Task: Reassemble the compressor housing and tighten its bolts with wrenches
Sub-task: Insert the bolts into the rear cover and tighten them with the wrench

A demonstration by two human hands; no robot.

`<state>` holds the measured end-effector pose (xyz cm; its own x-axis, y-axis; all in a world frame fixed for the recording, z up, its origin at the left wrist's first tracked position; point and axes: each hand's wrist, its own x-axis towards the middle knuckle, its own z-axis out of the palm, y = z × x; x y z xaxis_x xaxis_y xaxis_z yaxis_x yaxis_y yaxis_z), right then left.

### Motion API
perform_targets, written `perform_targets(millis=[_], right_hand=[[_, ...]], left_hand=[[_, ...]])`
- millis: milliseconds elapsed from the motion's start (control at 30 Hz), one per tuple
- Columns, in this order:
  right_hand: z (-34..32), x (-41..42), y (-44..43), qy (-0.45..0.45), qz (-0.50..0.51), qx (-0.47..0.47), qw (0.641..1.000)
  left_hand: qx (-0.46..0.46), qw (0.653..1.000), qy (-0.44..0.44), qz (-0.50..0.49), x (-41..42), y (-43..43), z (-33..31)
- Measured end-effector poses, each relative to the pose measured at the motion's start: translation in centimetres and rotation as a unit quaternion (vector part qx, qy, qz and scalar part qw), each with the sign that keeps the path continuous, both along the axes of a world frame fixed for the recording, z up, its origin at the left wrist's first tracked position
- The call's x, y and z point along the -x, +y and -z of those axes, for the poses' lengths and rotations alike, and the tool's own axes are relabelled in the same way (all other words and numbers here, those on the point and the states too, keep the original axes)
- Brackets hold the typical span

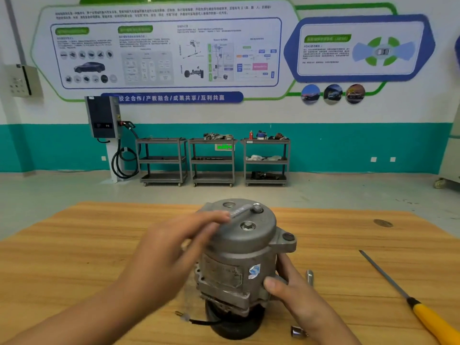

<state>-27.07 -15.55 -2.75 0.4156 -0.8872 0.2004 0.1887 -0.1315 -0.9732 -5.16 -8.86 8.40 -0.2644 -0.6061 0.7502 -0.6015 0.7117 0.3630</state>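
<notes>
**Left hand** [174, 247]: raised to the top of the unit, forearm entering from lower left. Fingers lie along the handle of a wrench [242, 211]. The hand is blurred, so a closed grip cannot be confirmed.

**Wrench:** ring end seated on the far bolt [256, 208] of the end cover, judged to be placed for tightening.

**Right hand** [293, 292]: clasps the lower flank of the compressor [239, 260], thumb in front, fingers behind. It is probably bracing the body against the wrench's turn.

**Compressor:** at table centre, upright on its black pulley [234, 324], end cover uppermost so the bolts face the tool. The nearer bolt [247, 225] is unattended.

**Table** [99, 245]: wooden.
- Loose socket [297, 331], just beside the right wrist.
- Yellow-handled screwdriver [423, 312], well apart to the right.
</notes>
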Motion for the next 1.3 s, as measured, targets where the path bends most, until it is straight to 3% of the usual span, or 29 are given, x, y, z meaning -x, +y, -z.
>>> perform_targets(millis=[100, 267, 567, 700, 833, 933, 1100, 1200, 1300], right_hand=[[0.1, -0.3, -0.3, 0.011, 0.008, 0.014, 1.0], [-0.1, 0.0, -0.2, 0.026, -0.001, 0.013, 1.0], [0.4, 0.5, -0.6, 0.047, 0.022, 0.023, 0.998], [0.1, 0.5, -0.5, 0.047, 0.006, 0.03, 0.998], [-0.2, 0.3, -0.2, 0.045, -0.009, 0.037, 0.998], [-0.2, 0.3, -0.2, 0.045, -0.01, 0.03, 0.998], [0.4, 0.5, -1.0, 0.076, 0.016, 0.035, 0.996], [0.5, 0.8, -1.2, 0.098, 0.042, 0.008, 0.994], [1.0, 1.0, -1.4, 0.175, 0.094, 0.011, 0.98]], left_hand=[[-0.05, 0.995, 0.018, -0.088, -2.7, -2.3, -0.1], [-0.131, 0.983, 0.019, -0.13, -3.8, -7.6, -1.6], [-0.295, 0.929, -0.125, -0.184, 3.4, -14.8, -6.9], [-0.269, 0.916, -0.209, -0.212, 6.8, -15.7, -7.3], [-0.283, 0.899, -0.286, -0.173, 10.5, -15.1, -7.4], [-0.238, 0.895, -0.358, -0.117, 12.3, -13.5, -7.7], [-0.147, 0.922, -0.358, 0.03, 14.5, -9.3, -6.5], [-0.106, 0.927, -0.357, 0.037, 14.7, -6.1, -5.3], [-0.022, 0.934, -0.355, 0.039, 12.7, -3.8, -3.6]])
